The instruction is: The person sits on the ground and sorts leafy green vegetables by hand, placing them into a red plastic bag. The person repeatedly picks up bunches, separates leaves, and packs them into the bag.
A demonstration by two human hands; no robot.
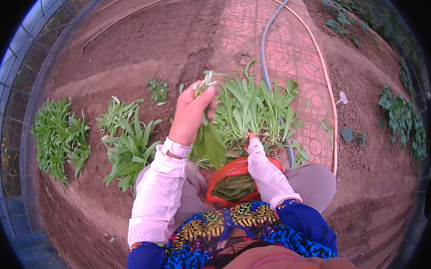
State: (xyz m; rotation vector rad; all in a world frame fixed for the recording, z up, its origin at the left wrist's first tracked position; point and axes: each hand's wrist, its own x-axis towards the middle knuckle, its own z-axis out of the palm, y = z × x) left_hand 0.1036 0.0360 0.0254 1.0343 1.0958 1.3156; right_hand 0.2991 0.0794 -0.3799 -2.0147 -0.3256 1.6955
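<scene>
My left hand (193,112) is raised and closed around a small bunch of leafy greens (210,143). Pale cut stem ends stick up past the thumb, and the broad leaves hang down below the fist. Lower and to the right, my right hand (250,136) is at the stem ends of a spread pile of long-leaved greens (243,104). Its fingers are mostly hidden, so its grip is unclear. Between my knees stands a red plastic bag (217,170), its mouth wide and flat green leaves (234,187) inside.
Left of me on bare soil (133,58) are a leafy bunch (131,152) and a dense growing patch (58,137). A blue-grey hose (266,49) and an orange hose (318,50) run along red paving tiles (239,21). Broad-leaved plants (402,119) grow at right.
</scene>
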